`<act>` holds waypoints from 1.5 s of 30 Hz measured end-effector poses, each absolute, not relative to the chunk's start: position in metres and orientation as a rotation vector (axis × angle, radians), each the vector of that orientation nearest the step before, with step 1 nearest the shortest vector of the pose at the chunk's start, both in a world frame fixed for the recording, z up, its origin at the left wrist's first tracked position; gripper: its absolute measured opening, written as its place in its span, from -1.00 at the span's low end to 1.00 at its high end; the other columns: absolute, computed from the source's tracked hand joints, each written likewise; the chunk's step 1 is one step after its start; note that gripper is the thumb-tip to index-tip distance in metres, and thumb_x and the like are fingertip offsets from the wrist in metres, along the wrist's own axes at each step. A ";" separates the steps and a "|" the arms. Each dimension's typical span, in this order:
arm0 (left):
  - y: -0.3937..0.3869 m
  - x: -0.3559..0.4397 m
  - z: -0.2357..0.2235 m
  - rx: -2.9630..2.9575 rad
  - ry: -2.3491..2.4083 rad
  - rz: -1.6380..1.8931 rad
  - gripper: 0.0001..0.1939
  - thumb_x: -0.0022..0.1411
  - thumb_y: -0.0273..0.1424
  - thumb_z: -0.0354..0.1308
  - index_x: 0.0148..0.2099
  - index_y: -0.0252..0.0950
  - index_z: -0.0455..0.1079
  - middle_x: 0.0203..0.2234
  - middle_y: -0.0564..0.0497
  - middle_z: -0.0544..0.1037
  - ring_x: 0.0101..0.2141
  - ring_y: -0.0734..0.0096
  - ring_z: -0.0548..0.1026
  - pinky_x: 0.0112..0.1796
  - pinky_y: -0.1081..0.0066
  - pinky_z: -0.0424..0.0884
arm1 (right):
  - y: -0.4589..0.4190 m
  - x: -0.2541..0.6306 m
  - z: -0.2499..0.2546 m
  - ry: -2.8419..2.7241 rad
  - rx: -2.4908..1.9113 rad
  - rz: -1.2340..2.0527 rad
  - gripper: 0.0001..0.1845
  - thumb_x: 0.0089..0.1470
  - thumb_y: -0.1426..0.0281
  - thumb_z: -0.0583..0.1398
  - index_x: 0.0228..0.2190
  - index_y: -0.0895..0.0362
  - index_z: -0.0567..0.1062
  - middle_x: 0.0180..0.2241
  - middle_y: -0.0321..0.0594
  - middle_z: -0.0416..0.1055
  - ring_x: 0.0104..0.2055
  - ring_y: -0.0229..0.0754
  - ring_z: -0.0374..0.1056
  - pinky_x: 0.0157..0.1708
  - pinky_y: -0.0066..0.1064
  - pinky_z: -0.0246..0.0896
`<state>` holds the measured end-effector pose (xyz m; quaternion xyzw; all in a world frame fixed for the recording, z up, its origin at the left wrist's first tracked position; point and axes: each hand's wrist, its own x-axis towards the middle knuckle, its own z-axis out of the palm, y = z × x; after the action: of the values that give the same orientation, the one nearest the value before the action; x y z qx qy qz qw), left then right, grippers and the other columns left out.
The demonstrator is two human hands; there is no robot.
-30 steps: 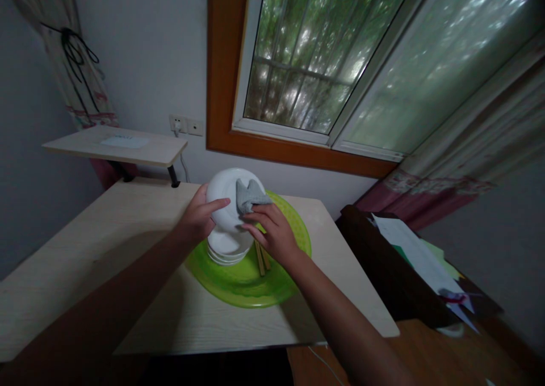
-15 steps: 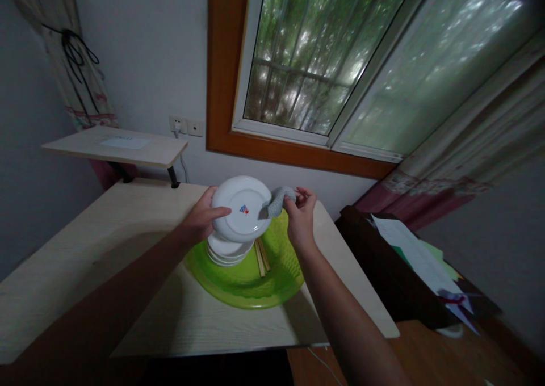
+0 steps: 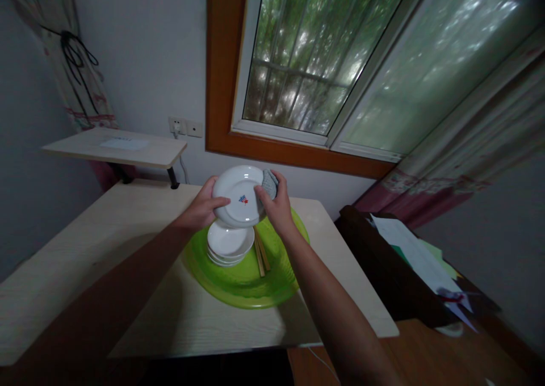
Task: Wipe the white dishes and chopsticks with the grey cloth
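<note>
Gripping plate [image 3: 237, 188] w/ L hand [image 3: 203, 205] for steadiness, we pinch cloth [image 3: 269, 184] at rim w/ R hand [image 3: 277, 202], prob. above far edge of tray [image 3: 249, 302].

A raised, tilted white plate [image 3: 235, 186] (small print [image 3: 243, 200] mid-face) has grey cloth [image 3: 269, 184] bunched at its right rim.

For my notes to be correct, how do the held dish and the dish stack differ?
The held dish is in the left hand; the dish stack sits on the green tray. The held dish is tilted and shows a small print; the dish stack is roughly upright, showing none. Both are white.
</note>
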<state>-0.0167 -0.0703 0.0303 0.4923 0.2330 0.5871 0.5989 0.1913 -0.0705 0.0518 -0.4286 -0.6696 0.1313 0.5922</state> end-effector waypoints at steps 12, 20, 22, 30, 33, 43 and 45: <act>-0.046 -0.022 0.033 1.391 0.681 1.357 -0.40 -0.11 -0.41 0.43 -0.02 -0.28 0.28 -0.11 -0.05 0.50 -0.04 0.22 0.47 0.01 0.23 0.40 | -0.061 0.200 0.053 -1.542 -0.885 0.232 -0.39 0.06 0.26 0.32 0.11 0.04 0.28 0.10 -0.07 0.31 0.15 -0.01 0.27 0.21 -0.04 0.15; -0.036 -0.027 0.020 1.514 0.856 1.275 -0.44 -0.07 -0.37 0.43 -0.07 -0.27 0.24 -0.17 -0.05 0.52 -0.19 0.31 0.55 -0.13 0.28 0.47 | -0.047 0.205 0.041 -1.636 -0.872 0.176 -0.43 0.10 0.28 0.29 0.12 0.04 0.29 0.07 -0.09 0.31 0.14 -0.02 0.26 0.20 -0.07 0.16; -0.035 -0.028 0.014 1.537 0.907 1.229 -0.46 -0.08 -0.36 0.43 -0.11 -0.26 0.21 -0.23 -0.04 0.52 -0.26 0.31 0.55 -0.22 0.31 0.47 | -0.044 0.207 0.035 -1.658 -0.888 0.195 -0.42 0.11 0.26 0.28 0.13 0.05 0.28 0.09 -0.08 0.30 0.15 -0.02 0.25 0.20 -0.07 0.16; -0.029 -0.031 0.005 1.622 0.986 1.211 -0.51 -0.08 -0.32 0.41 -0.22 -0.24 0.16 -0.34 0.06 0.44 -0.33 0.37 0.47 -0.34 0.40 0.37 | -0.037 0.211 0.015 -1.713 -0.969 0.165 -0.46 0.22 0.27 0.18 0.20 0.05 0.26 0.16 -0.04 0.29 0.21 -0.04 0.23 0.25 -0.07 0.11; -0.028 -0.030 0.005 1.699 1.080 1.240 -0.54 -0.10 -0.31 0.40 -0.23 -0.25 0.20 -0.36 0.07 0.40 -0.33 0.36 0.43 -0.33 0.40 0.33 | -0.035 0.209 0.009 -1.714 -0.989 0.141 -0.48 0.28 0.28 0.10 0.23 0.07 0.24 0.20 0.00 0.28 0.25 -0.04 0.20 0.27 -0.03 0.09; -0.035 -0.026 0.009 1.750 1.174 1.218 -0.60 -0.12 -0.33 0.36 -0.25 -0.24 0.25 -0.41 0.09 0.41 -0.38 0.36 0.38 -0.36 0.41 0.27 | -0.055 0.176 0.010 -2.034 -0.885 -0.069 -0.40 0.37 0.39 -0.03 0.37 0.00 0.00 0.40 -0.14 -0.02 0.47 -0.10 -0.22 0.41 -0.01 -0.14; -0.035 -0.025 0.009 1.795 1.171 1.223 -0.61 -0.11 -0.34 0.35 -0.26 -0.24 0.24 -0.41 0.09 0.41 -0.39 0.37 0.38 -0.37 0.42 0.26 | -0.060 0.171 0.012 -2.130 -0.812 -0.083 -0.40 0.37 0.42 -0.04 0.37 -0.06 0.01 0.40 -0.22 -0.02 0.47 -0.12 -0.25 0.42 -0.02 -0.15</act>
<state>-0.0253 -0.0350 0.0093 0.6865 0.4478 0.4677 0.3307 0.1708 -0.0597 0.0124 -0.3235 -0.8487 -0.0331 0.4171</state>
